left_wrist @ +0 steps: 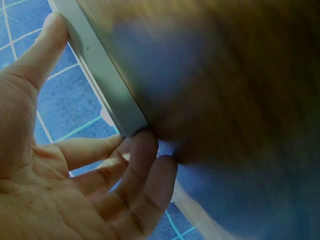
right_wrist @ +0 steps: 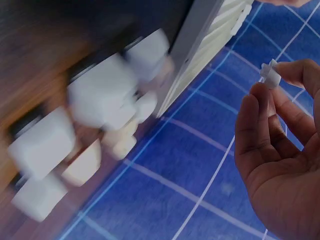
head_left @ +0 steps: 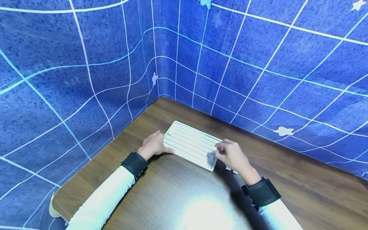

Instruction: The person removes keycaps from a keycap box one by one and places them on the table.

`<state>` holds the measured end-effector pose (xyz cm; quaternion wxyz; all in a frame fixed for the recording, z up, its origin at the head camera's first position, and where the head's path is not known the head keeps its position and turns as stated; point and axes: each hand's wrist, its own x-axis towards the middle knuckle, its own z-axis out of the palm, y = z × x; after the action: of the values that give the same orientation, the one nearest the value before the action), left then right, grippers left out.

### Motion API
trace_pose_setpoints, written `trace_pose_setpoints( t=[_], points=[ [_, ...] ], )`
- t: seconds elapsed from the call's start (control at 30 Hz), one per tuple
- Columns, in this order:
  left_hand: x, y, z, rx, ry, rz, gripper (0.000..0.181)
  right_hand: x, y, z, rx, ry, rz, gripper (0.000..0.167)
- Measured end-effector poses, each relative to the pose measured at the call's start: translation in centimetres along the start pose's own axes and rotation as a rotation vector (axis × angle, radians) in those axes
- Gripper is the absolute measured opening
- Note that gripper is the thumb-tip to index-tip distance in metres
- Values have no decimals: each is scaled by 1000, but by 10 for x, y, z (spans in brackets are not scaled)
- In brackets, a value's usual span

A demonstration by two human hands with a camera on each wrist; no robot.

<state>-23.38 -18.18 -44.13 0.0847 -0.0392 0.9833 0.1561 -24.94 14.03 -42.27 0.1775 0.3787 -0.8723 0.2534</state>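
A white rectangular tray [head_left: 189, 143] with raised parallel ribs lies on the wooden table. My left hand [head_left: 153, 144] grips its left end, the thumb on the near edge and the fingers at the far side; in the left wrist view the thumb and fingertips touch the tray's side wall [left_wrist: 100, 65]. Over the tray's right end is my right hand [head_left: 234, 156]. Between thumb and fingertips it pinches a small white piece [right_wrist: 270, 76] with a knobbed, stepped shape. That piece is mostly hidden by the fingers in the head view.
Several loose white pieces [right_wrist: 102, 90], blurred in the right wrist view, lie on the table beside the tray's right end. The wooden table [head_left: 161, 191] meets blue, grid-patterned fabric [head_left: 258, 64] behind and at the left. A bright glare covers the table's near part.
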Motion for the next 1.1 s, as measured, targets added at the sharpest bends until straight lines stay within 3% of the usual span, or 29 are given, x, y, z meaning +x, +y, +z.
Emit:
trace_pose_setpoints(
  t=[0.37,0.7,1.1],
  points=[
    [-1,0,-4,-8,-5,-6,86,-46,36,-25,-68,62,4,11],
    [-2,2,-3,-23,-25,-8,86,-89,64,-46,-166,71,43,12],
    [-2,1,-3,-23,-27,-4,86,-100,78,-49,-184,-38,107,13]
  ],
)
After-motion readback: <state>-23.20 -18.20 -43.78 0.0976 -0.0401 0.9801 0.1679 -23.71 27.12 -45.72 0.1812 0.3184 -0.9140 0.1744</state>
